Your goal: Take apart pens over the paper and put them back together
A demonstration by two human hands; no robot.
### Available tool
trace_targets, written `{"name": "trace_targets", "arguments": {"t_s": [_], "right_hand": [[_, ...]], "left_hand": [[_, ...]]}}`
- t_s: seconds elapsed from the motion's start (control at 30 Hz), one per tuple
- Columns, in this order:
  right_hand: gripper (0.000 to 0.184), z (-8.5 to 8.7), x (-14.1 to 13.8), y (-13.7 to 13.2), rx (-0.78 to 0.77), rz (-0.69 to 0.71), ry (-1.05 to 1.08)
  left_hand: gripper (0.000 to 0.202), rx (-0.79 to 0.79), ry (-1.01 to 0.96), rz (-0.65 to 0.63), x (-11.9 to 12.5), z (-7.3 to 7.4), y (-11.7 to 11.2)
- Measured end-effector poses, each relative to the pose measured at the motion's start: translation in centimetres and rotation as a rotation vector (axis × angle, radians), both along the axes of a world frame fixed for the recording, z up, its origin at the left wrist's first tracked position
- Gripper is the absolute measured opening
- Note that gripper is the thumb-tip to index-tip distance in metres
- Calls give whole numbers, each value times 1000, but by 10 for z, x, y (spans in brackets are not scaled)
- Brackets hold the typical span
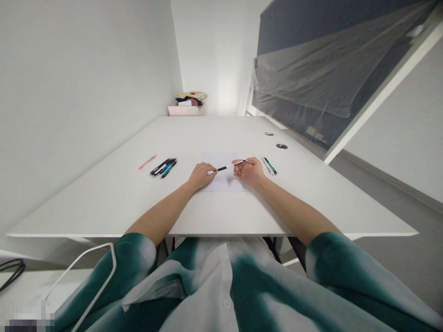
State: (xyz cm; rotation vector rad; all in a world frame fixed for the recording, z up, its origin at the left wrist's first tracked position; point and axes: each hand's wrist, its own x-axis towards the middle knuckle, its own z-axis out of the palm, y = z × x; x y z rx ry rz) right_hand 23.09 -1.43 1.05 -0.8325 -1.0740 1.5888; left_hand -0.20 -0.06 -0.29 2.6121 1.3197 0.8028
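Observation:
Both hands rest on a white sheet of paper (221, 160) lying on the white table (104, 198). My right hand (249, 172) is closed round a black and white pen (231, 165), which lies nearly level and points left. My left hand (201, 175) is closed in a pinch on the pen's left end. Several dark and blue pens (164, 167) lie in a bunch left of the paper, and a pink pen (146, 163) lies farther left. Two more pens (269, 165) lie just right of my right hand.
Two round cable holes (281, 146) sit in the table at the right. A pink box with cloth and papers (187, 103) stands at the far end by the wall. A dark board under plastic film (328, 74) leans at right. A white cable (86, 267) runs at lower left.

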Motion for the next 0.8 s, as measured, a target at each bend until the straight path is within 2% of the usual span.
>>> {"name": "trace_targets", "arguments": {"t_s": [0.4, 0.5, 0.63, 0.7, 0.8], "right_hand": [[51, 3, 6, -2, -16, 101, -25], [51, 4, 9, -1, -6, 104, -37], [48, 4, 12, 0, 15, 109, -160], [40, 3, 11, -1, 57, 110, -278], [26, 2, 7, -4, 187, 99, -443]], "left_hand": [[26, -58, -53, 35, -2, -2, 4], [28, -148, -179, 36, -4, -3, 7], [40, -374, -414, -12, -7, -3, 10], [45, -442, -508, -23, -9, -4, 11], [42, -465, -610, -28, -9, -5, 11]]}}
